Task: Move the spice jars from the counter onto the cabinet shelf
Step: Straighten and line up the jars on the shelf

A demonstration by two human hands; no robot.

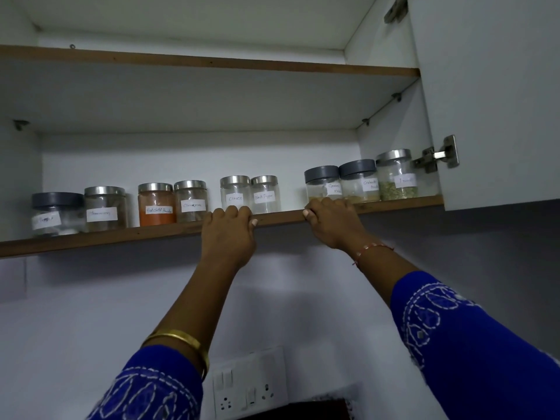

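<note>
Several labelled spice jars stand in a row on the lower cabinet shelf [121,236]. From the left they include a grey-lidded jar [57,213], a red chilli powder jar [156,204], a cinnamon jar [191,201], a cloves jar [235,194] and a black pepper jar [264,195]. Further right stand a garam masala jar [322,183], a coriander jar [359,181] and a steel-lidded jar of green herbs [395,175]. My left hand [230,228] grips the shelf's front edge below the cloves jar. My right hand [330,222] grips the edge below the garam masala jar. Neither hand holds a jar.
The upper shelf [212,62] shows only its underside and brown edge. The open cabinet door [491,101] hangs at the right on its hinge [439,156]. A switch and socket plate [248,383] is on the wall below. The counter is out of view.
</note>
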